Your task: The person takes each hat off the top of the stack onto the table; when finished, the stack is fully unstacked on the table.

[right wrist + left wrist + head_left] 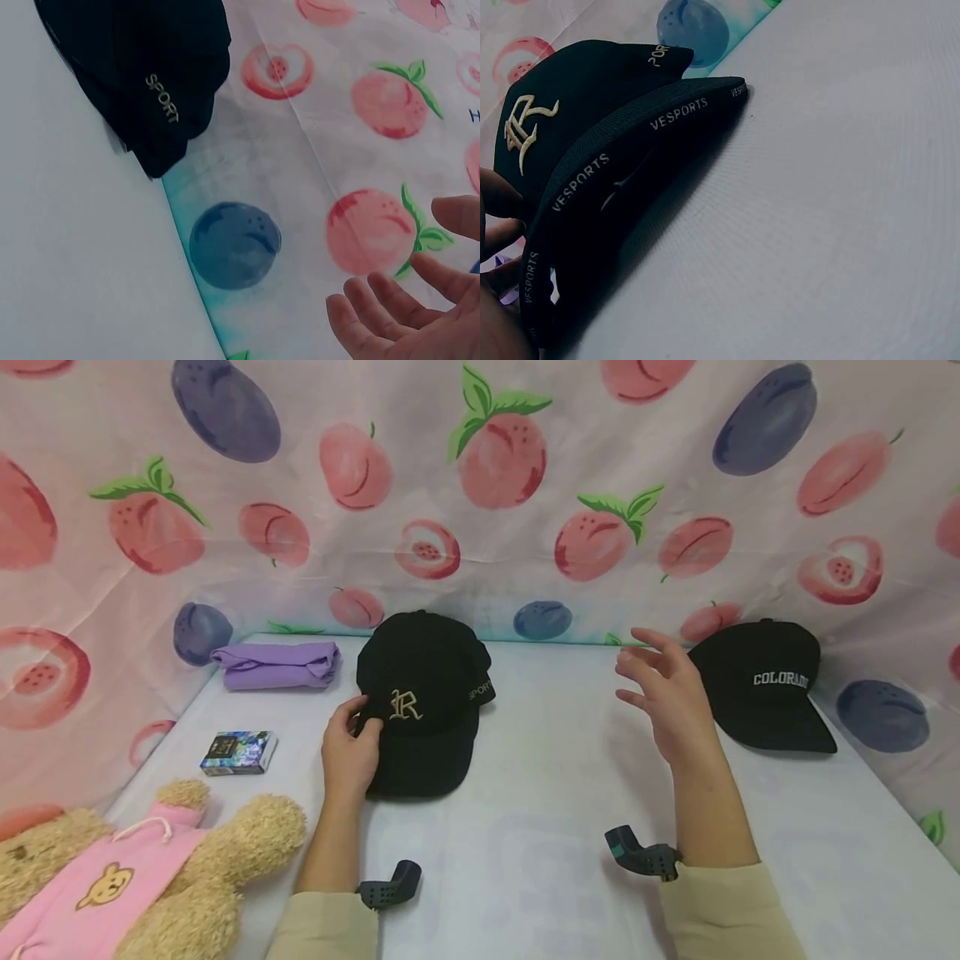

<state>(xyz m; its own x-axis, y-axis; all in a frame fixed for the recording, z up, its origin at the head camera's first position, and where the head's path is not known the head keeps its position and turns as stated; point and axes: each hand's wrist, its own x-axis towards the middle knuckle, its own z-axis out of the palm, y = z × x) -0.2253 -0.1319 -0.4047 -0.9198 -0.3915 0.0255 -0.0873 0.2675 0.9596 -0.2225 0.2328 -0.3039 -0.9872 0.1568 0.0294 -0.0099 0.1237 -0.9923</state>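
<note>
A black baseball cap (431, 672) with a gold embroidered "R" sits on the white table, its brim towards me. At the cap's left edge, where brim meets crown, my left hand (351, 756) pinches it between thumb and fingers. Lettering reading VESPORTS runs along the brim edge of the cap (600, 142) in the left wrist view. My right hand (671, 702) hovers above the table with its fingers spread, holding nothing. Just beyond it stands a second black cap (765, 685) with COLORADO across the front, partly hidden by the wrist.
A folded purple cloth (279, 666) lies at the back left. Nearer stands a small patterned box (238, 752), and a teddy bear (180, 868) in pink fills the front left corner. A fruit-print curtain (487, 577) hangs behind the table.
</note>
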